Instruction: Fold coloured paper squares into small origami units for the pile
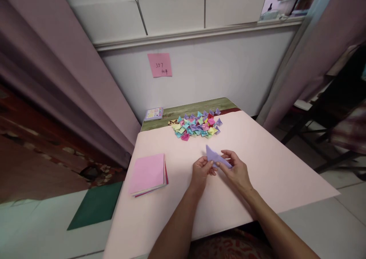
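Note:
A folded sheet of lilac origami paper (pixel 213 156) is held up over the table between both hands, one pointed corner standing upward. My left hand (pixel 201 168) pinches its lower left part with the thumb in front. On its right side my right hand (pixel 235 166) grips it, thumb pressed near the middle and fingers behind. Beyond the hands lies a heap of small folded paper pieces (pixel 197 125) in purple, blue, pink, yellow and green. To the left of my left hand sits a stack of square origami paper (pixel 148 173), with a pink sheet on top.
The table (pixel 177 217) has a pale pink cover, with a green wood-patterned strip at its far end. A small pack of printed cards (pixel 153 114) lies at the far left corner. A pink note (pixel 160 65) is stuck on the wall. Curtains (pixel 71 60) hang at both sides.

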A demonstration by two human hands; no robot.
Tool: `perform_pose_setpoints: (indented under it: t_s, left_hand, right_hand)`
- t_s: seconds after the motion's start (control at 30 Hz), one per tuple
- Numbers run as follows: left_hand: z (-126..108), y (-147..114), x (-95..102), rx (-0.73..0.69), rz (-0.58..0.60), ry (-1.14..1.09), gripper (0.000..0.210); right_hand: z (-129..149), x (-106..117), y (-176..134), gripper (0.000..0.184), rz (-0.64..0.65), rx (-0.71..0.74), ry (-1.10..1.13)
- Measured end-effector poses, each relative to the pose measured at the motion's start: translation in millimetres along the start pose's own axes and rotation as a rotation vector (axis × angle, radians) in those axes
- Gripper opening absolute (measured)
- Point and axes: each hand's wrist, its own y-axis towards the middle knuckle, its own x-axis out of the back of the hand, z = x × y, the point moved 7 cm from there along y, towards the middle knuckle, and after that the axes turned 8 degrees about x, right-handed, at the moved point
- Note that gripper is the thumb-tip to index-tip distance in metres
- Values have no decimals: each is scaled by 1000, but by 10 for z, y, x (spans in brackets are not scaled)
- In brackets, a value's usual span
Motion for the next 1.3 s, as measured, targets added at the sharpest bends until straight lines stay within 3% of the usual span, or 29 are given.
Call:
perform_pose_setpoints:
  t_s: [0.07,0.17,0.43,1.03,1.3]
  left_hand:
    - [-6,6,-4,3,28,-2,35]
    - [-23,-2,-32,-4,69,-3,35]
    - [-22,-16,-75,-31,117,48,32]
    - [8,2,-81,-41,130,84,39]
    - [-31,33,35,-62,30,-19,41]
  right_hand:
    - [162,54,9,50,-43,135,-73]
    - [361,78,15,40,-45,303,-139]
    - [465,87,23,19,-73,370,-178]
    - [321,106,51,30,-64,221,-98]
    - [-186,-114,-43,37,31,-154,310]
